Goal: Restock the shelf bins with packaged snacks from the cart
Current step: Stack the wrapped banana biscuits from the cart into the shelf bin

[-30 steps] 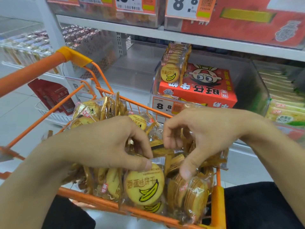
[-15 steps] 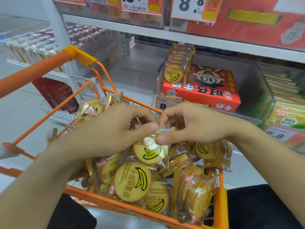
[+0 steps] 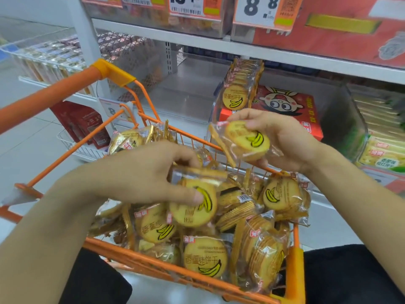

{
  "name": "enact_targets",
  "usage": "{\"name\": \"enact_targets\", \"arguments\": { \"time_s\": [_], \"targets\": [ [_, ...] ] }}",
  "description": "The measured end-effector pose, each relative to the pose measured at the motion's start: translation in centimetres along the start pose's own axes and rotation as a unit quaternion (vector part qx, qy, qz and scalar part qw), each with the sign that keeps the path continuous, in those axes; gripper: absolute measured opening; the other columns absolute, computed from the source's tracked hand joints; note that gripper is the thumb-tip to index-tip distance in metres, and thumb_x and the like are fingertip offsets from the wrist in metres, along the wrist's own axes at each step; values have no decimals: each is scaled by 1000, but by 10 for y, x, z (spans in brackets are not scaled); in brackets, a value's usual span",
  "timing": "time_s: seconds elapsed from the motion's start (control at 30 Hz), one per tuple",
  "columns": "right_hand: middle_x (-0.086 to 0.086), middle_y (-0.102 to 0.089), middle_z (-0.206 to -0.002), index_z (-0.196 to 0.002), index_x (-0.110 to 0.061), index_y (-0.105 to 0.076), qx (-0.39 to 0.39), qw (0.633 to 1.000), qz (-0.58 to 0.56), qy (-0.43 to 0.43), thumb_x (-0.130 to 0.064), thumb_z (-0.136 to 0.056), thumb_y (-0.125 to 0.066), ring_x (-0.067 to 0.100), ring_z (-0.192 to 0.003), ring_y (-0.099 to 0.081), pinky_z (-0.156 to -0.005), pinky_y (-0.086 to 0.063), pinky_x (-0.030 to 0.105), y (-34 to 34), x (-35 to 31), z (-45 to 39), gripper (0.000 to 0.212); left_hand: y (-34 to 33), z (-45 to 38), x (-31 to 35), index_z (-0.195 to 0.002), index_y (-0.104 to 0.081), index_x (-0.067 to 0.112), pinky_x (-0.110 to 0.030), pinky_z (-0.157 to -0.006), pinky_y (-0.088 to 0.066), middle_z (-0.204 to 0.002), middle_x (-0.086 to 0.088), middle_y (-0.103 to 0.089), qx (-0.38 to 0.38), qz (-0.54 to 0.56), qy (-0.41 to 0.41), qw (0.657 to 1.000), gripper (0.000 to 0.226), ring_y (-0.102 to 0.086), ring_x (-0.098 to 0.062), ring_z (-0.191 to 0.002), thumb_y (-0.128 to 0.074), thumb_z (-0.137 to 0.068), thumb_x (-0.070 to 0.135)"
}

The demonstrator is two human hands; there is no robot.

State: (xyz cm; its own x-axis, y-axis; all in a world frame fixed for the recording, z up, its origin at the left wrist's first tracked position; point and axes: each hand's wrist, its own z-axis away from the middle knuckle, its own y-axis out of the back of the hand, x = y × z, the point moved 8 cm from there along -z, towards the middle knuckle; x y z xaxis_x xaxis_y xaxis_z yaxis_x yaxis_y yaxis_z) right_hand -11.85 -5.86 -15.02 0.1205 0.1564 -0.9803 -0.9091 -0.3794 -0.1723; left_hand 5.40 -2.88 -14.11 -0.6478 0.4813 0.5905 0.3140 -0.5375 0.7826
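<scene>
An orange wire cart (image 3: pixel 166 273) holds several clear packs of round banana biscuits (image 3: pixel 203 257). My right hand (image 3: pixel 282 139) holds one banana biscuit pack (image 3: pixel 245 141) above the cart's far rim, in front of the clear shelf bin (image 3: pixel 341 119). My left hand (image 3: pixel 144 176) grips another biscuit pack (image 3: pixel 195 205) lying on top of the pile. In the bin, a row of the same packs (image 3: pixel 236 93) stands upright at the left, beside a red carton (image 3: pixel 291 113).
Price tags (image 3: pixel 265 12) hang on the shelf above. A bin of green-and-yellow cracker packs (image 3: pixel 385 141) sits to the right. Red packets (image 3: pixel 83 123) stand in a low white wire basket (image 3: pixel 85 151) on the left. The cart's orange handle bar (image 3: pixel 50 97) crosses the upper left.
My hands have separated. The right hand rose toward the bin with one pack, while the left hand stayed low over the pile and took hold of another pack.
</scene>
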Motion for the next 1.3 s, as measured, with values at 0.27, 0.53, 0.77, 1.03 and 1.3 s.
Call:
{"name": "enact_targets", "arguments": {
  "time_s": [0.27,0.53,0.77,1.03,1.3],
  "targets": [
    [3,-70,-93,-140,-5,-52,44,994,-68,78,-26,-87,-63,10,-62,-65,-46,-46,18,5,-9,0,58,28,-2,-20,-100,-68,14,-41,-68,-62,-91,-14,-76,236,367,55,898,41,-74,-33,-73,-76,-66,35],
    [11,-73,-102,-125,-2,-56,-1,996,-47,80,4,-80,-61,24,-89,-71,-83,-58,35,-5,-11,0,45,36,-1,-26,-116,-58,15,-38,-59,-55,-68,-9,-72,308,348,86,881,53,-66,-26,-59,-61,-82,55],
    [26,-67,-117,-127,3,-60,46,992,68,93,-5,-89,-68,32,-99,-64,-92,-48,51,-14,-12,3,40,12,-12,-25,-111,-47,13,-61,-84,-55,-109,-27,-67,234,449,118,854,25,-69,-42,-93,-41,-103,36],
    [10,-69,-120,-133,-7,-58,40,985,153,75,-6,-100,-54,26,-100,-70,-85,-61,44,-18,-14,7,34,12,-17,-8,-101,-69,8,-30,-59,-54,-79,-8,-73,159,487,23,859,46,-66,-20,-68,-62,-89,52],
    [3,-72,-96,-120,-7,-62,98,972,208,56,-25,-97,-59,14,-78,-66,-67,-55,27,2,-20,16,29,22,-15,-23,-114,-71,14,-31,-68,-42,-102,-8,-76,268,422,16,866,37,-56,-27,-81,-73,-84,36]
  ]
}}
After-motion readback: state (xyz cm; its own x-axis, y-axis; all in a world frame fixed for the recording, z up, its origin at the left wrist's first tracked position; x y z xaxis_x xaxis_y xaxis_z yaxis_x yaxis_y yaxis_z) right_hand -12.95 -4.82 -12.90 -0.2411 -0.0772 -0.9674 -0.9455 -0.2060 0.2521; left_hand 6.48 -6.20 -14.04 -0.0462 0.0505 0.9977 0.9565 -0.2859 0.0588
